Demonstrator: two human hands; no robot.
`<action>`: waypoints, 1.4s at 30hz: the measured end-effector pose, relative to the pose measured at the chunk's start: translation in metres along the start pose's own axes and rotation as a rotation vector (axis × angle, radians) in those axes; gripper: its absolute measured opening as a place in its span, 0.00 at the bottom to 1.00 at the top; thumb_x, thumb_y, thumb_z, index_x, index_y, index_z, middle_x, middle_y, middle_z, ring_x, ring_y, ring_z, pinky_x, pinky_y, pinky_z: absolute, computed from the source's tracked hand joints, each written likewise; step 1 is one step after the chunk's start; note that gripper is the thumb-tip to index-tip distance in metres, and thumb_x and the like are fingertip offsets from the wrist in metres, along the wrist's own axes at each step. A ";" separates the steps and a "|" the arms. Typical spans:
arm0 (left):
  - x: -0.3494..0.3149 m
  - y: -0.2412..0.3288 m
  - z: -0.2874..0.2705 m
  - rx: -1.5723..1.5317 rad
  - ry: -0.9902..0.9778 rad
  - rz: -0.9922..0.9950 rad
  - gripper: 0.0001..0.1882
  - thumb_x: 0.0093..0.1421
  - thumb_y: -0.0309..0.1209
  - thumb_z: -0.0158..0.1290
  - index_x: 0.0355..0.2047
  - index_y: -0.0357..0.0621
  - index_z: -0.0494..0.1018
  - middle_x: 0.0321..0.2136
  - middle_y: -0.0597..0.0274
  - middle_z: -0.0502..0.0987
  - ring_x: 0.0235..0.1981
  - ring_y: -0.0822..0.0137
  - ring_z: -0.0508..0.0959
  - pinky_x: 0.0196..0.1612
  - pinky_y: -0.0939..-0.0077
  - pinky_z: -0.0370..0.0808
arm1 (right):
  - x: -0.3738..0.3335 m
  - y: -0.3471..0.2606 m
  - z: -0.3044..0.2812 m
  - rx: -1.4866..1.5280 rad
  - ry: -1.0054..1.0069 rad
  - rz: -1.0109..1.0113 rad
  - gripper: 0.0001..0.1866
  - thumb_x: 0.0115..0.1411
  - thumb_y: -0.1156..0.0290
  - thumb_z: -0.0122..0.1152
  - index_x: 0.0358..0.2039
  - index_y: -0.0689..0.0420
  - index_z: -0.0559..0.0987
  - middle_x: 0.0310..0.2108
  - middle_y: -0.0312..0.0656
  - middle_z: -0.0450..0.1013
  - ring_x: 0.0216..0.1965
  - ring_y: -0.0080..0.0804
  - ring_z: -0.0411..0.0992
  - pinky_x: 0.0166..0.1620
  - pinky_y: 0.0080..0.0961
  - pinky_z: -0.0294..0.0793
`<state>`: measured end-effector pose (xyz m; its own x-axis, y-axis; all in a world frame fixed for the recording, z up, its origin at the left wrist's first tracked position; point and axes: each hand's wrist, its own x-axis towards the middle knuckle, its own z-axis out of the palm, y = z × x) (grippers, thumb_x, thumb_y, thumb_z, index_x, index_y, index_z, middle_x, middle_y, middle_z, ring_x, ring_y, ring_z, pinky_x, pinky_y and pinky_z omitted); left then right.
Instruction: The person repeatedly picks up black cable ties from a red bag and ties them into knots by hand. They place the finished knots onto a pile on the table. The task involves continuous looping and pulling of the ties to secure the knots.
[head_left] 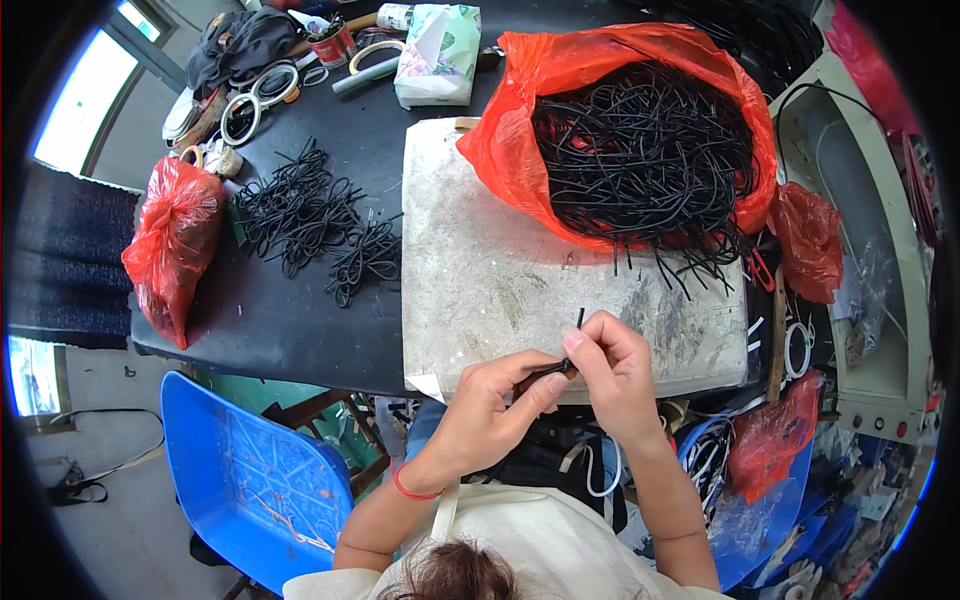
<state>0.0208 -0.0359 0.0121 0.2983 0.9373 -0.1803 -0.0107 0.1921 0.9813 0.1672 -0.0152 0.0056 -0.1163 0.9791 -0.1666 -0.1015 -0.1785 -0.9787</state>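
Over the near edge of the pale board (480, 300), both hands meet around a thin black cord (580, 318). My left hand (505, 400) is closed on it, the cord folded between thumb and fingers. My right hand (615, 372) pinches the same cord near a short free end that sticks up. A knot or loop seems to lie between the fingertips, mostly covered by them. Beyond the hands, a red plastic bag (500, 130) lies open, full of loose black cords (650, 150). To the left, looped black cords (300, 205) lie in a pile on the dark table.
A tied red bag (172, 240) sits at the table's left edge. Tape rolls (240, 118) and a tissue pack (438, 60) are at the back. A blue plastic chair (250, 470) stands lower left. On the right is a beige machine housing (860, 300) with buttons.
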 end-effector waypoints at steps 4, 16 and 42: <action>0.000 -0.002 0.001 0.235 0.005 0.133 0.10 0.60 0.29 0.49 0.35 0.34 0.74 0.22 0.64 0.75 0.22 0.79 0.73 0.25 0.83 0.69 | 0.006 0.004 -0.002 -0.013 0.052 0.065 0.13 0.59 0.69 0.53 0.18 0.57 0.68 0.15 0.26 0.61 0.19 0.10 0.56 0.22 0.12 0.55; 0.005 -0.003 -0.013 -0.130 0.068 -0.088 0.11 0.60 0.32 0.50 0.34 0.34 0.73 0.20 0.69 0.72 0.21 0.82 0.70 0.23 0.88 0.66 | -0.010 -0.007 -0.006 0.010 -0.106 0.037 0.07 0.57 0.76 0.56 0.35 0.66 0.75 0.29 0.35 0.72 0.31 0.15 0.67 0.36 0.13 0.66; 0.010 0.011 -0.014 -0.404 -0.042 -0.094 0.10 0.60 0.30 0.49 0.35 0.36 0.74 0.28 0.70 0.74 0.29 0.82 0.69 0.34 0.86 0.68 | 0.003 -0.019 0.005 0.082 -0.101 -0.072 0.09 0.61 0.70 0.52 0.33 0.63 0.74 0.27 0.35 0.70 0.27 0.17 0.67 0.30 0.15 0.69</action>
<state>0.0107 -0.0205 0.0198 0.3548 0.8990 -0.2568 -0.3525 0.3830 0.8538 0.1633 -0.0093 0.0242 -0.2043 0.9757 -0.0791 -0.1935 -0.1195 -0.9738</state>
